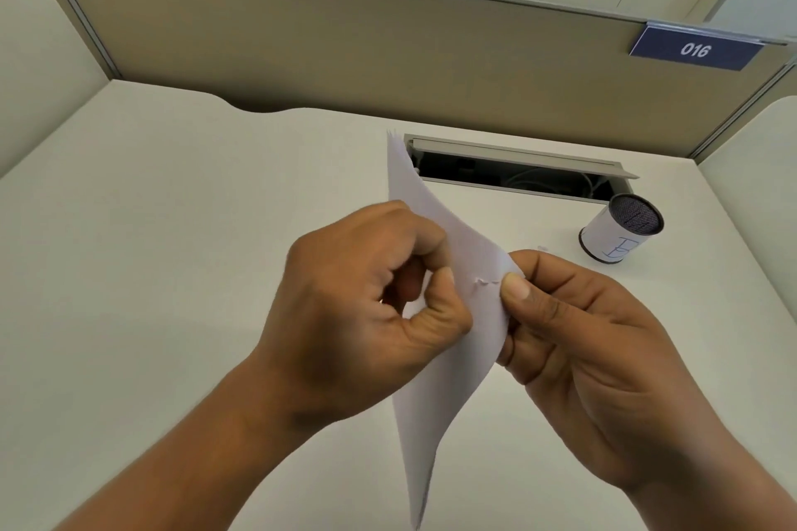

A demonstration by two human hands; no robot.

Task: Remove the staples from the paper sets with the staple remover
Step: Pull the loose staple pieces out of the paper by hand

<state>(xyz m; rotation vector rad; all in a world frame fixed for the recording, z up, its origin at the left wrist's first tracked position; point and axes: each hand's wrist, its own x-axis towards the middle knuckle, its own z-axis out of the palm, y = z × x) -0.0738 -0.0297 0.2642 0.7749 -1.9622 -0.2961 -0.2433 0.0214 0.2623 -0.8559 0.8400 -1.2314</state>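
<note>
A white paper set (448, 379) is held upright above the desk, bowed between both hands. My left hand (366, 315) pinches its left side with thumb and curled fingers. On the paper's right side my right hand (578, 345) grips the corner, its thumb tip right beside a small staple (487, 282) that pokes out of the sheets. No staple remover is in view.
A mesh pen cup (621, 231) wrapped in white paper stands at the back right of the white desk (151, 272). Behind the paper an open cable slot (517, 175) cuts into the desk. Beige partition walls (345, 47) close off the back and both sides.
</note>
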